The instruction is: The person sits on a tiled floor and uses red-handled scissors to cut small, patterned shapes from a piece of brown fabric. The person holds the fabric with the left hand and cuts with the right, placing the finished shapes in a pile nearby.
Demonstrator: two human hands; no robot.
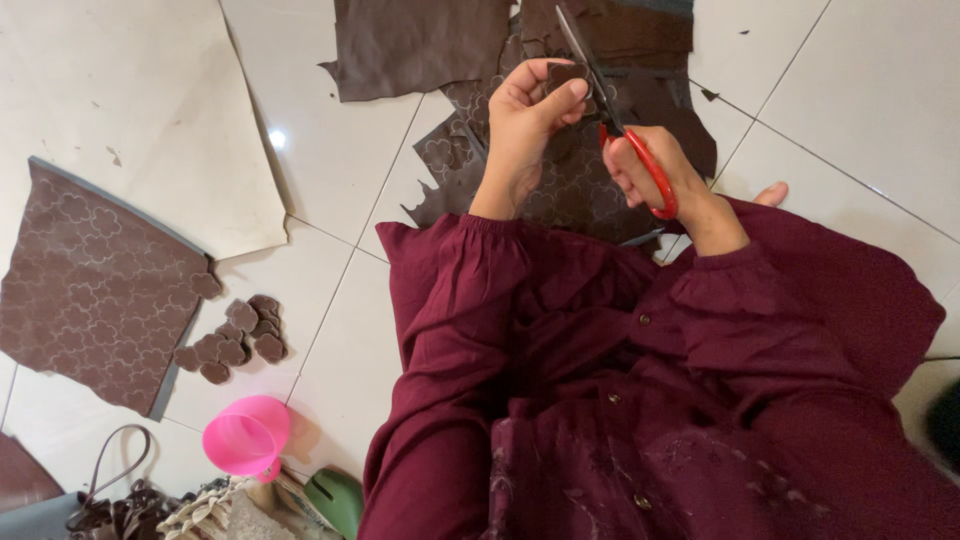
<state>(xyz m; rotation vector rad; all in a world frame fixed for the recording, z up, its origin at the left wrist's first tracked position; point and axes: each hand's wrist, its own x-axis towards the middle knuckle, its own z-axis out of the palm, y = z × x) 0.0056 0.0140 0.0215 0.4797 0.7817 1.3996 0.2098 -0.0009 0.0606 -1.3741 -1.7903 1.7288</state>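
Note:
My left hand (525,125) pinches a small brown leather cut-out piece (568,77) between thumb and fingers, held up above my lap. My right hand (655,170) grips red-handled scissors (625,135), whose blades (578,40) point up and away past the piece. Beneath both hands lies a brown leather sheet (570,185) marked with flower outlines, its edge ragged where shapes have been cut away. Both arms wear maroon sleeves (500,300).
A pile of cut flower-shaped pieces (235,340) lies on the white tiled floor at left, beside another patterned sheet (95,285). Plain brown leather (420,45) lies at the top. A pink cup (247,436), a bag strap (115,465) and clutter sit bottom left.

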